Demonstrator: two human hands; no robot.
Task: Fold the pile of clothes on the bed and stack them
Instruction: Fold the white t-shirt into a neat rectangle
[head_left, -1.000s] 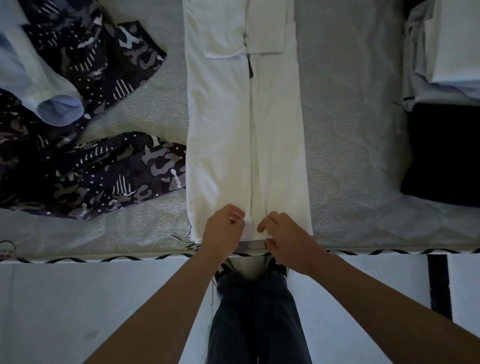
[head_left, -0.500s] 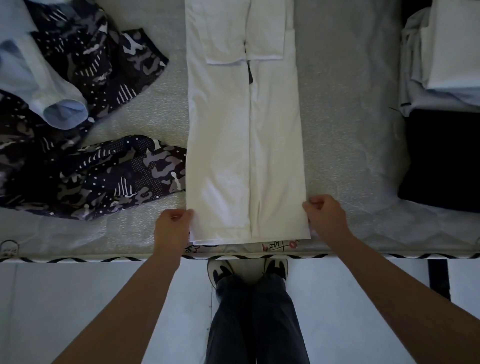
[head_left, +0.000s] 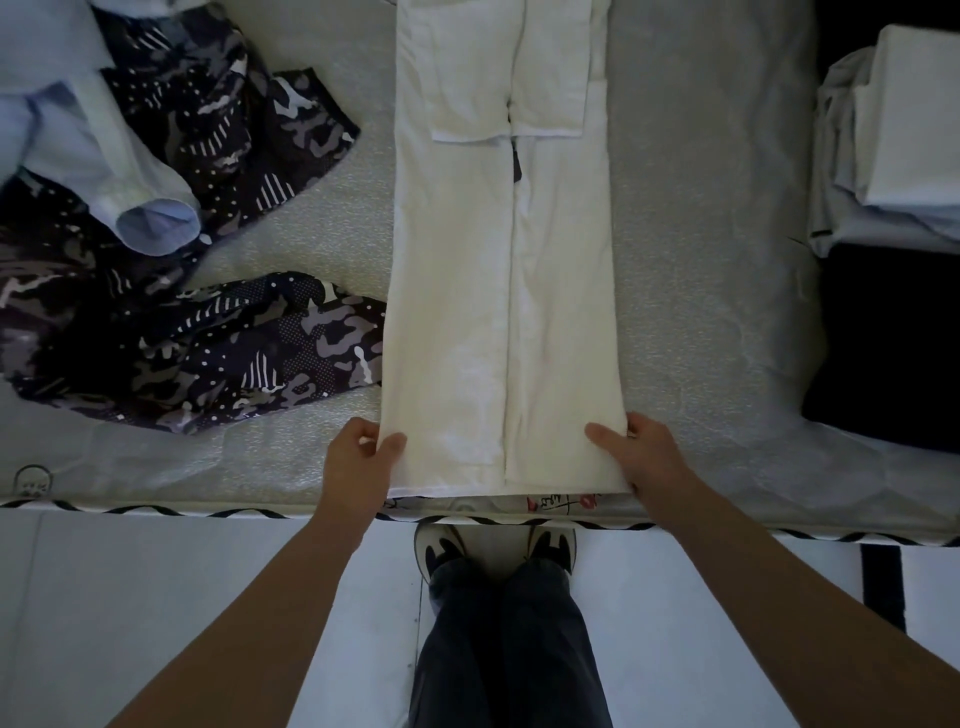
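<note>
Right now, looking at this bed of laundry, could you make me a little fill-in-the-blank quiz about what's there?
1. Both hands, left and right, grip the near corners of the long ____ garment.
2. The camouflage-print garment lies to the person's ____ of it.
3. The stack of folded clothes rests partly on a ____ garment.

Missing words: white; left; black

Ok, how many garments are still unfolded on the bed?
2 visible: a camouflage-print garment spread at left, and a light blue shirt lying over it, far left. More may sit out of frame.
</note>
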